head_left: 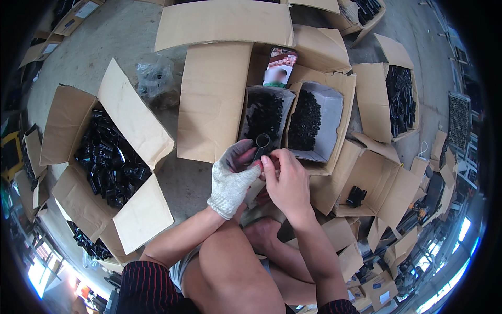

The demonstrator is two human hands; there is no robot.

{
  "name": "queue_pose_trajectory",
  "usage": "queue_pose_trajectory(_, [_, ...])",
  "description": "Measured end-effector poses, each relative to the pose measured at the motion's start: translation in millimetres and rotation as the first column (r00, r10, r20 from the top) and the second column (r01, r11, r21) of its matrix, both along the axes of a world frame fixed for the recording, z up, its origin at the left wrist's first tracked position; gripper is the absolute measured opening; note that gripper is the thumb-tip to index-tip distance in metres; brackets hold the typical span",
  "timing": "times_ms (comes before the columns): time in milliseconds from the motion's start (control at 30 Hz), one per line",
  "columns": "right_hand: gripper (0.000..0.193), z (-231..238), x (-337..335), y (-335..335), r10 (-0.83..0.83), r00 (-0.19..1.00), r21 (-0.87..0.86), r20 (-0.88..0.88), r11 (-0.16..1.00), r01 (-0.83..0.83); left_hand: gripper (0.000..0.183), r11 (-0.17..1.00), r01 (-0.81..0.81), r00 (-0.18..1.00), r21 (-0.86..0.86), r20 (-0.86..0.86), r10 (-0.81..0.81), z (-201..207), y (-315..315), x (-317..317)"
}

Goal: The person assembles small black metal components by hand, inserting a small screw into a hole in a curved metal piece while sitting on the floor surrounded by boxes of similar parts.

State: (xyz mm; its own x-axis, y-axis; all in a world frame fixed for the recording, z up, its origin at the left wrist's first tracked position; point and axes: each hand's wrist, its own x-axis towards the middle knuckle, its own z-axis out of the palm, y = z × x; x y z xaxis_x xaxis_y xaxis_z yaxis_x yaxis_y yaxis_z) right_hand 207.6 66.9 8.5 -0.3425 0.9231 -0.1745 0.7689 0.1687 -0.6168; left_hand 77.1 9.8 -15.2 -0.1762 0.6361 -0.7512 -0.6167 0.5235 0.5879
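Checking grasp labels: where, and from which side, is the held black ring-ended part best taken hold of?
Probably by the narrow shank of the black ring-ended part, coming from the near side. Its ring end points toward the top of the view, and pinching the slim shank would leave that wider ring uncovered.

The left forearm (183,235) reaches up and inward from a dark, red-striped sleeve (146,285) to the left hand (229,178), in a whitish glove (222,206) darkened across the inner fingers, which are bent round toward the thumb in a grip. From the opposite side the right forearm (321,256) slants up to the bare right hand (290,183), back upward, fingers curled and thumb stretched toward the left thumb, the fingertips close together. Below them are the bare legs (230,256), knees bent.
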Motion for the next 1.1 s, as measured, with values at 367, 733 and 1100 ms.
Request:
queue_pose_trajectory(367, [0.019, -3, 12, -4, -0.112, 0.982, -0.273, -0.153, 0.960, 0.067, 0.061, 0.998, 0.060, 0.991, 0.018, -0.120, -0.057, 9, 5, 5])
queue_pose_trajectory(733, [0.052, -19, 14, -17, -0.251, 0.946, -0.101, -0.205, 0.967, 0.235, 0.048, 0.991, 0.117, 0.973, 0.068, -0.206, -0.101, -2, -3, 16])
queue_pose_trajectory(1100, [0.032, -39, 186, -11, -0.747, 0.656, 0.092, -0.104, 0.650, 0.754, 0.062, 0.992, 0.018, 0.975, 0.125, -0.224, 0.010, 46, -21, -60])
